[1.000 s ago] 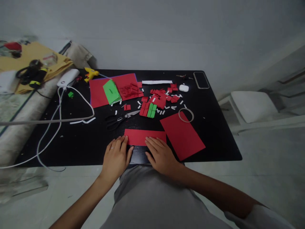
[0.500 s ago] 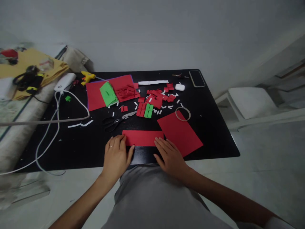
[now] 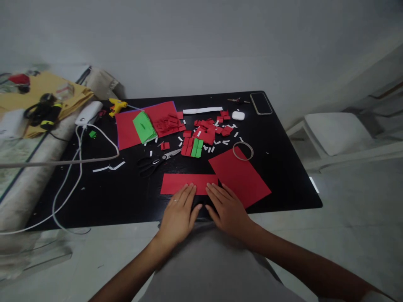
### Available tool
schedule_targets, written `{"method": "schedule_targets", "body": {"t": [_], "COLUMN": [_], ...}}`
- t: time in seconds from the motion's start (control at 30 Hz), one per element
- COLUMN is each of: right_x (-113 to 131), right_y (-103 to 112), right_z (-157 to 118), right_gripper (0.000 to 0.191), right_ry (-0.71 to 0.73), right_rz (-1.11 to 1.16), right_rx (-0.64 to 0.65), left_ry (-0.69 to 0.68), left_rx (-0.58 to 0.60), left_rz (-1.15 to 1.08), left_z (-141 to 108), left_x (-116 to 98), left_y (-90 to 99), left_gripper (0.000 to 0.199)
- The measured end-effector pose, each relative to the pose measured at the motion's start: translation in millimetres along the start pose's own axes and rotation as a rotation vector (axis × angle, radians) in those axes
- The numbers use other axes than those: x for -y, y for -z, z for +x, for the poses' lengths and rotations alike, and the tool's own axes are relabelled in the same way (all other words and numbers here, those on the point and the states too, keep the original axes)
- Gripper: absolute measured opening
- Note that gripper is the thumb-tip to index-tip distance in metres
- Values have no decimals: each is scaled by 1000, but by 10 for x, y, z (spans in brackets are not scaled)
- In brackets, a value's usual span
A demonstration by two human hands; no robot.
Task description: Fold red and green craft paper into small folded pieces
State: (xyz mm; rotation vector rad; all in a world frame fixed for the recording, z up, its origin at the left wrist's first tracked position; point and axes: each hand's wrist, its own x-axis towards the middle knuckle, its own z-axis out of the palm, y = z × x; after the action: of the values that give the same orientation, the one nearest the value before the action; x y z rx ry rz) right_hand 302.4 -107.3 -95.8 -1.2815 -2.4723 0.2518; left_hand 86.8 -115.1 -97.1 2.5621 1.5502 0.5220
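Observation:
A red paper strip (image 3: 176, 182) lies flat near the front edge of the black table. My left hand (image 3: 181, 214) rests flat with its fingertips on the middle of the strip, thumb apart. My right hand (image 3: 228, 209) lies on the strip's right end, fingers stretched out, close to a larger red sheet (image 3: 242, 178). Behind the strip are black-handled scissors (image 3: 157, 161) with their blades pointing right. Farther back sit joined red pieces (image 3: 187, 147) and green pieces (image 3: 197, 147), beside a pile of red folded pieces (image 3: 206, 132) and white scraps.
Green papers (image 3: 145, 127) lie on a red sheet (image 3: 126, 130) at the back left, near a yellow glue gun (image 3: 117, 106). White cables (image 3: 80, 159) cross the table's left side. A tape ring (image 3: 243, 151), white case (image 3: 238, 115) and phone (image 3: 261, 103) are at the right.
My left hand has slid right, from the strip's left end to its middle. My right hand has stayed at the right end. The view has shifted slightly.

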Motion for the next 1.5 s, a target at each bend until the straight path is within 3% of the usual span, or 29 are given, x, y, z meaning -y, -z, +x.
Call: {"method": "schedule_targets", "body": {"t": [0.23,0.43,0.5,0.67,1.0,1.2,1.5], "right_x": [6,-25,6,161,206,228,227], "right_y": [25,-3,-32,-122,-112,-120,-197], "right_z": [48,169,159,18,-131,-57,-82], "right_gripper": [41,22,23,32,22,21,24], "right_ry": [-7,-13,35,270,143,288,299], "right_rz": [21,72,119,212,240,246,226], "right_rx": [-48,-223,-239,-146,-183,-65,-115], "left_ry": [100,12,-11,-98,-193,-224,-202], "left_rx": [-67,-198,-224,-189,-229,-253,-273], "left_rz": [116,66,26,-101,-173,-213,-183], "left_z": [-152,-232,-321,-563,-652,-571,-548], "left_x": [374,573,562,437,317,269,243], "left_y": [160,194,208,238,96,69,96], "left_gripper": [49,27,25,36,25,20,22]}}
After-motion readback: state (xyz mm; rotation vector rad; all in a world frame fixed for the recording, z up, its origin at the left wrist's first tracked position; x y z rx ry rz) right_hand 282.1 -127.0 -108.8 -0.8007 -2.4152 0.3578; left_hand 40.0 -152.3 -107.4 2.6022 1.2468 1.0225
